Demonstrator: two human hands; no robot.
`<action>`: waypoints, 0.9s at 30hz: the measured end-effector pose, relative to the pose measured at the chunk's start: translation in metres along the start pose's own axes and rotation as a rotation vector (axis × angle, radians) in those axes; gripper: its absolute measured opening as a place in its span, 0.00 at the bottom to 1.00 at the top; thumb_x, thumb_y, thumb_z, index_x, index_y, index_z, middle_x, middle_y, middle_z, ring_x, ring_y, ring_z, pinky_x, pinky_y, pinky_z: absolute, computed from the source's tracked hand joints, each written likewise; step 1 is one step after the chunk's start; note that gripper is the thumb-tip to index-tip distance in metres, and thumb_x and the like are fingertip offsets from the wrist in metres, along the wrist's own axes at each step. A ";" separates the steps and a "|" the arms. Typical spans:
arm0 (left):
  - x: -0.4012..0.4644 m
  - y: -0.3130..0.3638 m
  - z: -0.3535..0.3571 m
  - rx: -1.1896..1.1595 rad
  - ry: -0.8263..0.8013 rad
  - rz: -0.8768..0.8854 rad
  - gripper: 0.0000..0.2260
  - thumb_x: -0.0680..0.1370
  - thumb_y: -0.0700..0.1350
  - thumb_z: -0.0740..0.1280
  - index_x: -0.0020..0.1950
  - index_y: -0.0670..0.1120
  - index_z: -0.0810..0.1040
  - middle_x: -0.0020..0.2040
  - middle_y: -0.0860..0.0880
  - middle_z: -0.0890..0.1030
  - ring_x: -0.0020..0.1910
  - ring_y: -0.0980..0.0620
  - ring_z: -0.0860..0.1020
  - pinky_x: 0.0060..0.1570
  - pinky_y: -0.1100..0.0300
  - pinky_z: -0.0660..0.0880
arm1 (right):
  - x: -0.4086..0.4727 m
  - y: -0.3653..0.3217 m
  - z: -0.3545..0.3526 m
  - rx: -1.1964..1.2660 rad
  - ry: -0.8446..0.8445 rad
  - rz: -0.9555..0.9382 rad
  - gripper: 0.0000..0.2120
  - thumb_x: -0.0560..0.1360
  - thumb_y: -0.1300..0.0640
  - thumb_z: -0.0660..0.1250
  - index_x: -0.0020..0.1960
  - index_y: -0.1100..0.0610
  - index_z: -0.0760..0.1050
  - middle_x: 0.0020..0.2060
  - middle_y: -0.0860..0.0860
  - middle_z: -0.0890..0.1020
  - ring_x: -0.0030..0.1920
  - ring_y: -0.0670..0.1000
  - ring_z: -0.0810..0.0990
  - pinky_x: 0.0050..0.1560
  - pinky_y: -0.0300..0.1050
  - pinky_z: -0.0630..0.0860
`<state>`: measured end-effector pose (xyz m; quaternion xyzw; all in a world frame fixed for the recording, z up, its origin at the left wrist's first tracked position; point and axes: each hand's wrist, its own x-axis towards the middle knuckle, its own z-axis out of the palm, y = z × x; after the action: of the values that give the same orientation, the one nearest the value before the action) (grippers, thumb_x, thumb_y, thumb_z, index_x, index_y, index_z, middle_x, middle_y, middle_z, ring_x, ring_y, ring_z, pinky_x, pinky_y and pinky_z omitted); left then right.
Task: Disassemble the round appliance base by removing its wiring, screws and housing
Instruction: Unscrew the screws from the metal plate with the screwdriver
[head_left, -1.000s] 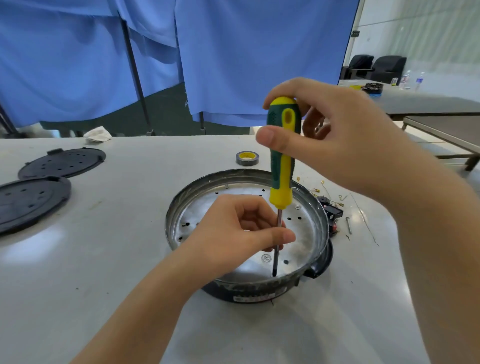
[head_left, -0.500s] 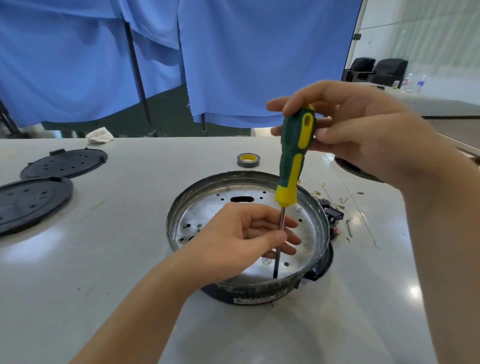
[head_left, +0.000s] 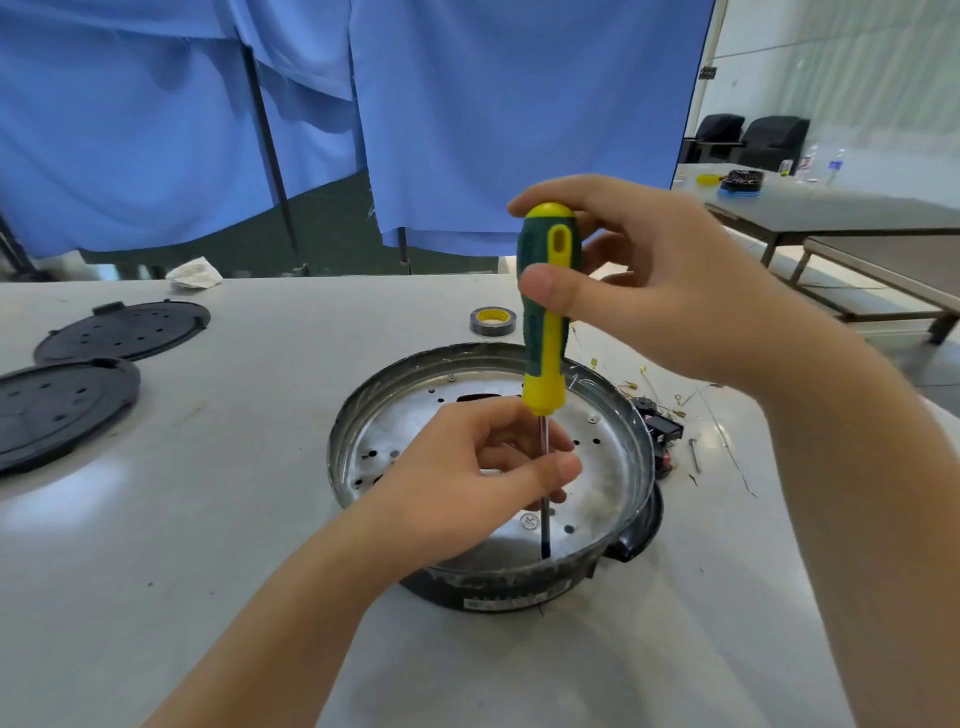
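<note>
The base (head_left: 493, 467) sat on the table (head_left: 260, 519), under both hands. From half a second before, the screwdriver (head_left: 548, 322) had swung back upright, tip down by the near rim: likely mid-turn on a screw. Right hand (head_left: 649, 291) gripped the handle; left hand (head_left: 467, 478) pinched the shaft. The rim crowded the tip; above the fingers lay open room.

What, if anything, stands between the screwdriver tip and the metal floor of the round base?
Nothing visible: the screwdriver shaft runs past the left hand down to the base floor near its front rim.
</note>
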<state>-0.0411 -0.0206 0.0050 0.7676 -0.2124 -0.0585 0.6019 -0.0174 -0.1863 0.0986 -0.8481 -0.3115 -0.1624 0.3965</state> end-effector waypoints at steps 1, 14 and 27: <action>-0.001 0.001 -0.001 -0.032 -0.031 -0.013 0.04 0.75 0.40 0.71 0.49 0.46 0.81 0.43 0.49 0.86 0.42 0.51 0.85 0.43 0.62 0.80 | -0.001 0.000 -0.003 0.067 -0.052 0.002 0.17 0.76 0.53 0.69 0.64 0.50 0.74 0.47 0.49 0.79 0.46 0.46 0.80 0.52 0.43 0.80; 0.000 0.002 -0.001 0.013 0.086 0.046 0.16 0.59 0.44 0.79 0.36 0.38 0.75 0.33 0.48 0.83 0.34 0.49 0.83 0.42 0.58 0.81 | -0.006 -0.008 0.002 -0.031 -0.081 0.023 0.15 0.75 0.44 0.67 0.53 0.53 0.72 0.42 0.53 0.78 0.44 0.53 0.80 0.46 0.52 0.79; -0.003 0.004 -0.001 -0.123 -0.061 -0.034 0.08 0.72 0.34 0.71 0.41 0.47 0.85 0.41 0.44 0.86 0.41 0.46 0.85 0.45 0.57 0.81 | -0.008 0.000 -0.021 0.364 -0.227 0.079 0.25 0.71 0.65 0.62 0.68 0.54 0.69 0.57 0.51 0.81 0.56 0.51 0.82 0.57 0.46 0.78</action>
<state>-0.0448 -0.0189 0.0081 0.7306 -0.2135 -0.1048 0.6400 -0.0241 -0.2061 0.1079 -0.7870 -0.3448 0.0087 0.5115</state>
